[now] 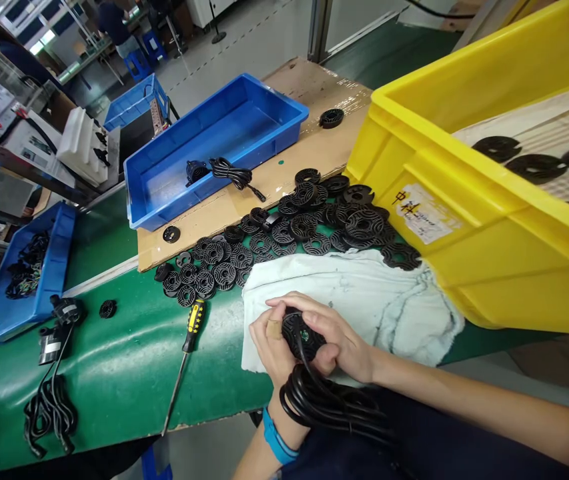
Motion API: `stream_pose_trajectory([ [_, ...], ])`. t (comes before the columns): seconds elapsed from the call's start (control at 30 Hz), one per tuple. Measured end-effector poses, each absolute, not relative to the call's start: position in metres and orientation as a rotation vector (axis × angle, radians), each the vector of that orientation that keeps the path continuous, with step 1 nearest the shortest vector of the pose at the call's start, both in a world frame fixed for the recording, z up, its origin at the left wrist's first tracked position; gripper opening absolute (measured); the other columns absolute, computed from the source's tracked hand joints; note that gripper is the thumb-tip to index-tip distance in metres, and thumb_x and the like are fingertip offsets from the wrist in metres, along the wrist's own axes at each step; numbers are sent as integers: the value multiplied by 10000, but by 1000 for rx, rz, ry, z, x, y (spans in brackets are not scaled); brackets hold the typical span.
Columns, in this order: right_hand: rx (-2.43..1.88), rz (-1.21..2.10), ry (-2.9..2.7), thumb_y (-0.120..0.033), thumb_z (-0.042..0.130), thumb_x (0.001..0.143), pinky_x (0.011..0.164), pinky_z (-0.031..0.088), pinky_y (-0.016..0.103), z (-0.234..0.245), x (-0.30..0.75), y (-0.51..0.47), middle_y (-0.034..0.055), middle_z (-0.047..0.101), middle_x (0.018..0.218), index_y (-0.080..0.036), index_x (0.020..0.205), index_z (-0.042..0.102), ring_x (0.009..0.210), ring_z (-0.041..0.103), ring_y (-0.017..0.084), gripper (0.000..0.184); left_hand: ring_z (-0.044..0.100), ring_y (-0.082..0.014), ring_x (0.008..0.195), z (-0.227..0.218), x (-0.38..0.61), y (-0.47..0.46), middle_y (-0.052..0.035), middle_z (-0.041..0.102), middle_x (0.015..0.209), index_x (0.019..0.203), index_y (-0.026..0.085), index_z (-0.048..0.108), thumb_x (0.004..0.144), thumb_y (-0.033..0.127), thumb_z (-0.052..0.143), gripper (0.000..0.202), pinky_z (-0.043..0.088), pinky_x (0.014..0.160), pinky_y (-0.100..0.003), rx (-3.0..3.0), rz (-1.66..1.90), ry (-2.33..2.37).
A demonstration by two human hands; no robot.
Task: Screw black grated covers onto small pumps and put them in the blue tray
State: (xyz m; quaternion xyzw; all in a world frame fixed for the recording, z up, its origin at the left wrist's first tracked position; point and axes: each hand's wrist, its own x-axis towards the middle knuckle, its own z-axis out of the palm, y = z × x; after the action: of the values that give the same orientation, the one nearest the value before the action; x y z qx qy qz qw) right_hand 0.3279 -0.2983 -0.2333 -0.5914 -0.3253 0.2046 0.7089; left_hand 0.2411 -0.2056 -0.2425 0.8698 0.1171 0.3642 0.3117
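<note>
Between my two hands is a round black slotted part [301,337], held over a pale cloth [304,273]. My left hand [273,340] grips its left side, with tape round one finger and a blue band on the wrist. Fingers of my right hand [337,333] wrap its top and right side. A bundled black cable [334,403] runs from the part and hangs over my left wrist. Beyond the cloth lies a heap of black slotted discs [304,227]. A screwdriver [194,327] with a yellow and black handle rests to the left.
A yellow bin [414,160] with black discs inside stands at the right. A blue tray [214,133] sits on cardboard [334,87], with a cabled part [229,171] at its edge. Pumps with cables [59,333] and another blue bin [47,233] are leftward. People are visible far back.
</note>
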Motion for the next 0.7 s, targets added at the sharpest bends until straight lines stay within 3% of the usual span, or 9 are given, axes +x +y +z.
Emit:
stream_pose_trajectory([
  [0.17,-1295,479,-772,-510,372,1089,1117,472,434,-236,330,-300,119,661,1333,-192,1374,629,1252,606,279,498,636,-311,1097,-241,233,-196,-172,659,1241,1454,201,572,865,668,729,768,524,976,-464,2198,849,247],
  [0.27,-1286,512,-768,-517,398,1078,1033,515,417,-237,333,-299,98,651,1239,-206,1367,569,1134,627,258,457,612,-326,1266,-229,227,-173,-150,667,1372,1493,260,570,887,584,745,709,499,1093,-496,1997,482,117],
  [0.37,-1283,525,-733,-551,419,1062,972,537,408,-236,336,-297,71,623,1120,-222,1329,548,1044,615,243,443,524,-341,1439,-215,225,-154,-120,627,1503,1504,271,584,946,559,650,632,384,1236,-544,1663,153,27],
  [0.43,-1305,549,-709,-579,429,1053,1001,528,427,-235,339,-296,77,614,1133,-221,1312,549,1089,603,254,458,502,-337,1473,-206,227,-154,-109,636,1503,1447,243,648,1001,533,526,546,319,1281,-550,1489,129,94],
  [0.53,-1307,577,-715,-587,439,1054,1063,507,459,-232,341,-295,100,618,1220,-214,1328,541,1194,591,275,474,533,-306,1449,-195,233,-171,-96,678,1447,1350,225,720,1053,470,428,483,339,1278,-509,1401,198,316],
  [0.7,-1269,505,-763,-519,425,1081,1107,480,459,-234,338,-292,116,618,1334,-218,1390,535,1250,589,270,445,545,-282,1432,-185,239,-197,-88,678,1422,1308,223,719,1017,477,586,408,419,1231,-426,1389,205,483],
])
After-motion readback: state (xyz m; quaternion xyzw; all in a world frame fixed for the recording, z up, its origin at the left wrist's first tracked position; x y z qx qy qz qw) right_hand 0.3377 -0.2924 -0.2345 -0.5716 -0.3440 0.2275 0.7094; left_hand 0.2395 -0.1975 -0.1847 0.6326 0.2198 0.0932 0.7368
